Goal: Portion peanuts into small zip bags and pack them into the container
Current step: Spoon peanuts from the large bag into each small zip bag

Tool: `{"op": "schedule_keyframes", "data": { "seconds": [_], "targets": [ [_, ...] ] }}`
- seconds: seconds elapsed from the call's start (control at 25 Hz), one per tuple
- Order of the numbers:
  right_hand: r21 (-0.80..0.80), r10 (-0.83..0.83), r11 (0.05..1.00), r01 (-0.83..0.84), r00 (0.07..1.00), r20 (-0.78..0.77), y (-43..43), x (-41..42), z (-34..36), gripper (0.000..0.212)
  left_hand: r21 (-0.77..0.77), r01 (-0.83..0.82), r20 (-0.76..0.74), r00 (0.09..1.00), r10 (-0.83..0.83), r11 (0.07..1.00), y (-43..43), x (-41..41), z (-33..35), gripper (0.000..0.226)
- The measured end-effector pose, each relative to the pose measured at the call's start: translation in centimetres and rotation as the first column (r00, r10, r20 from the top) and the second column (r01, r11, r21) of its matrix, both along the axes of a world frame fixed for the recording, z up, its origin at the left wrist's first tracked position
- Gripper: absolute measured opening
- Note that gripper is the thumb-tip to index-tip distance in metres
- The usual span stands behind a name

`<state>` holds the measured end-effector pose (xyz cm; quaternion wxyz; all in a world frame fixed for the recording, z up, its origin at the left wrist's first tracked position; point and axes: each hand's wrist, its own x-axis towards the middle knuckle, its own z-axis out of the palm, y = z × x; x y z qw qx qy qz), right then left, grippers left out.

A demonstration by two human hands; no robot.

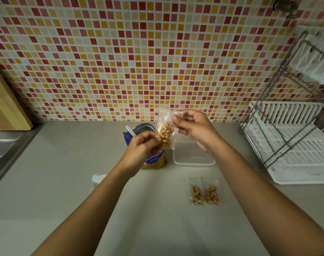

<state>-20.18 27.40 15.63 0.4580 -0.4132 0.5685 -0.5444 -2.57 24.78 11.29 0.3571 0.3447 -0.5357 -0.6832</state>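
Observation:
A small clear zip bag [164, 131] partly filled with peanuts hangs in the air above the counter, held by both hands. My right hand [192, 126] pinches its upper right edge near the zip. My left hand [143, 146] grips its lower left side. Behind my left hand stands the open blue peanut packet [154, 160] with a white spoon handle [130, 130] sticking out of it. An empty clear plastic container [193, 154] sits to the packet's right. Two filled zip bags [205, 194] lie side by side on the counter in front of the container.
A white dish rack [294, 145] with a metal frame fills the right side. A wooden board [6, 106] leans at the left above a steel sink edge [4, 145]. A stack of clear empty bags [99, 178] lies by my left forearm. Mosaic tiles cover the wall.

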Motion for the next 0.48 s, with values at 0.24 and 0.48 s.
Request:
{"op": "schedule_keyframes", "data": {
  "seconds": [0.24, 0.48],
  "targets": [
    [0.096, 0.074, 0.993, -0.063, 0.991, -0.115, 1.1, -3.0, -1.0, 0.009, -0.011, -0.013, 0.042, 0.999, 0.014, 1.000, 1.9, -2.4, -1.6, 0.011],
    [0.330, 0.302, 0.931, -0.158, 0.842, -0.448, 3.0, -4.5, -7.8, 0.019, 0.199, -0.115, 0.232, 0.970, 0.067, 0.973, 5.5, -3.0, -8.2, 0.015]
  ]
}}
